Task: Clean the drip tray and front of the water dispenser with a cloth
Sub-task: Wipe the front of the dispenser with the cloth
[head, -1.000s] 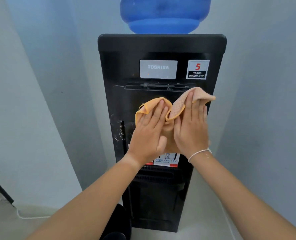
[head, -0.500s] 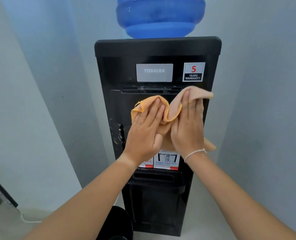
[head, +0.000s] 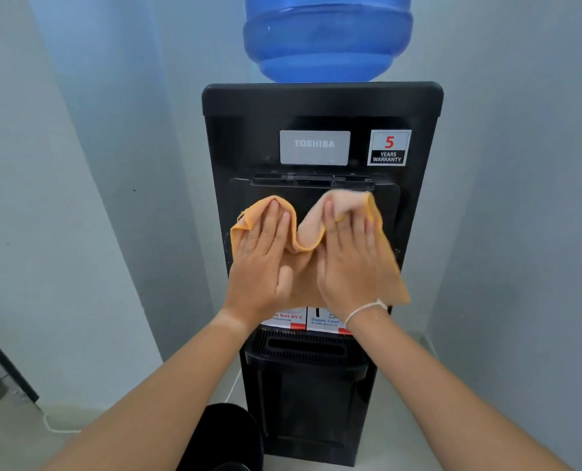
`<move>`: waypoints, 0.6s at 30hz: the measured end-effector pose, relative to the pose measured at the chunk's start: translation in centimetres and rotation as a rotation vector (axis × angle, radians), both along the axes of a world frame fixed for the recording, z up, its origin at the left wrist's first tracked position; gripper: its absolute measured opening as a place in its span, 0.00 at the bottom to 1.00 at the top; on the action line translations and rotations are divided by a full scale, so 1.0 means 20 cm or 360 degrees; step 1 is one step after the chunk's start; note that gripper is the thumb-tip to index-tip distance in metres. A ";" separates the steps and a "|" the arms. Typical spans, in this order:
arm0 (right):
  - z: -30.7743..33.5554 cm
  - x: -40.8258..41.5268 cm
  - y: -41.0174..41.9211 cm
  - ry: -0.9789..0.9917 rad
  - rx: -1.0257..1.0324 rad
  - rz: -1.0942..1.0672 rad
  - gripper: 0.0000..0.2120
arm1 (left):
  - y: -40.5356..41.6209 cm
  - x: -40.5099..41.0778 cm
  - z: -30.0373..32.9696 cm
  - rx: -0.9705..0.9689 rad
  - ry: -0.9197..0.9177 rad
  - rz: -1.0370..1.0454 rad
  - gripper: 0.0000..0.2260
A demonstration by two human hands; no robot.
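Note:
A black water dispenser [head: 320, 103] stands in a corner with a blue bottle [head: 327, 39] on top. An orange cloth [head: 308, 232] lies spread against its front panel, below the tap buttons. My left hand [head: 262, 266] presses the cloth's left part flat with straight fingers. My right hand [head: 349, 263] presses the right part the same way, and the cloth's top right corner folds over its fingertips. The cloth bunches in a fold between my two hands. The slotted black drip tray [head: 303, 348] sits below my wrists, uncovered.
Pale blue-grey walls [head: 95, 164] close in on both sides of the dispenser. A white cable [head: 58, 428] runs along the floor at the lower left. A dark round object [head: 221, 436] sits at the dispenser's foot on the left. Hot and cool labels [head: 303, 319] show under my hands.
Both hands keep pressing the cloth on the panel. The cloth's top right corner has curled in over my right fingertips, and its lower right edge now hangs out past my right wrist.

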State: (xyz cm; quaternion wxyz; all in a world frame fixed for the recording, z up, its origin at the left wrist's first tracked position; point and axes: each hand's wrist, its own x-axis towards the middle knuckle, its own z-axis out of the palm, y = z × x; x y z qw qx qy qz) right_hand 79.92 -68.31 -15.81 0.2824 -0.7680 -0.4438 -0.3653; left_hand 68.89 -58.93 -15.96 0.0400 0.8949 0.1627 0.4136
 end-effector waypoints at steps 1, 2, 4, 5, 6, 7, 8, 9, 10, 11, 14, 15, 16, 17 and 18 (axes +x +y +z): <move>-0.07 -0.01 -0.02 -0.0029 -0.0066 0.0004 0.27 | 0.01 -0.01 -0.01 -0.0008 0.0005 0.0022 0.32; -0.13 -0.01 -0.05 -0.0003 -0.0118 0.0007 0.28 | 0.01 -0.03 -0.02 -0.0018 0.0000 0.0038 0.32; -0.20 0.00 -0.12 0.0165 -0.0119 0.0009 0.30 | 0.03 -0.04 -0.03 -0.0054 -0.0030 0.0034 0.32; -0.20 0.02 -0.14 0.0239 -0.0071 -0.0002 0.30 | 0.02 -0.05 -0.04 -0.0081 -0.0041 0.0022 0.32; -0.17 0.05 -0.15 0.0286 -0.0009 -0.0015 0.30 | 0.02 -0.04 -0.04 -0.0102 -0.0044 0.0009 0.32; -0.12 0.07 -0.15 0.0303 0.0058 -0.0026 0.30 | 0.00 -0.03 -0.04 -0.0106 -0.0041 -0.0003 0.32; -0.06 0.08 -0.13 0.0307 0.0121 -0.0034 0.30 | -0.02 -0.02 -0.05 -0.0087 -0.0033 -0.0018 0.32; 0.00 0.08 -0.11 0.0307 0.0185 -0.0028 0.30 | -0.03 0.00 -0.05 -0.0055 -0.0025 -0.0040 0.32; 0.06 0.08 -0.08 0.0308 0.0230 -0.0003 0.30 | -0.05 0.01 -0.06 -0.0027 -0.0019 -0.0061 0.32; 0.08 0.06 -0.06 0.0297 0.0233 0.0027 0.30 | -0.06 0.03 -0.06 -0.0013 -0.0020 -0.0075 0.31; 0.01 0.01 -0.05 0.0190 0.0107 0.0043 0.30 | -0.05 0.05 -0.09 -0.0011 -0.0043 -0.0056 0.31; -0.05 0.00 -0.06 0.0189 0.0086 0.0021 0.30 | -0.04 0.04 -0.11 -0.0031 -0.0040 -0.0033 0.31; -0.13 -0.01 -0.09 0.0227 0.0076 -0.0001 0.30 | -0.04 0.03 -0.13 -0.0064 -0.0043 0.0002 0.31; -0.20 -0.01 -0.10 0.0305 0.0070 -0.0003 0.30 | -0.04 0.02 -0.16 -0.0105 -0.0057 0.0044 0.32; -0.27 -0.02 -0.12 0.0415 0.0068 0.0018 0.31 | -0.04 0.01 -0.19 -0.0158 -0.0076 0.0077 0.32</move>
